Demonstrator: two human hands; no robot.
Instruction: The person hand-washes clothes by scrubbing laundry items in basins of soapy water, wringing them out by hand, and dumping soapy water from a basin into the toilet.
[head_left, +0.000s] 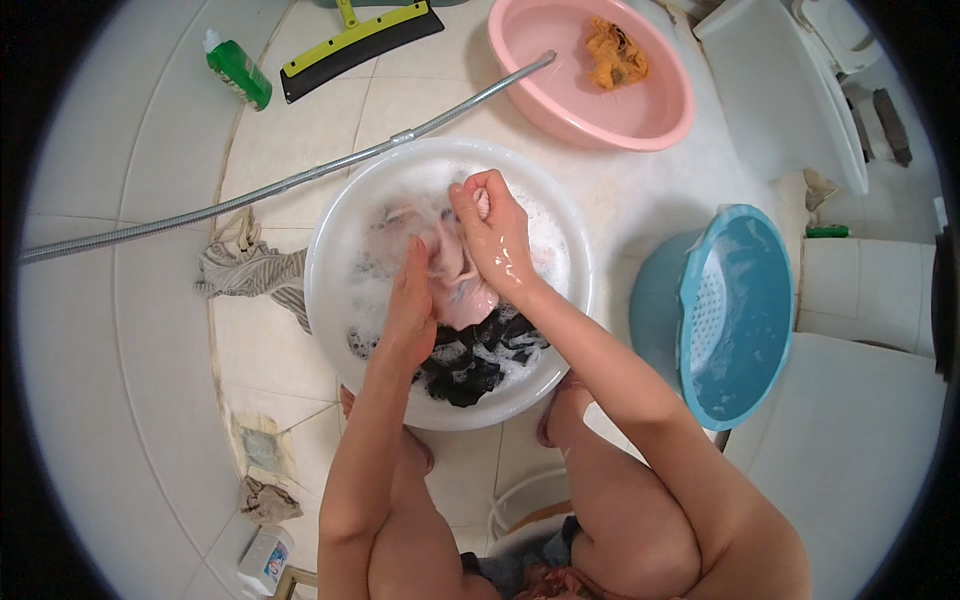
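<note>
A white basin (321, 360) of sudsy water stands on the floor before me. My right hand (495, 232) is closed in a wet fist around a bunched part of a pale pink cloth (465, 300), which hangs from it over the suds. Beside the cloth, my left hand (412, 300) is held flat with its fingers stretched out and its palm turned towards the pink fabric. Its far fingers are partly hidden, and it appears to touch the cloth without gripping it. Black fabric (465, 375) lies soaked among foam in the near part of the basin.
A metal shower hose (300, 178) runs across to a pink basin (517, 97) holding water and an orange cloth (616, 56). A blue tub (656, 307) stands right. Left are a striped cloth (247, 266), a green bottle (238, 73) and a squeegee (364, 49).
</note>
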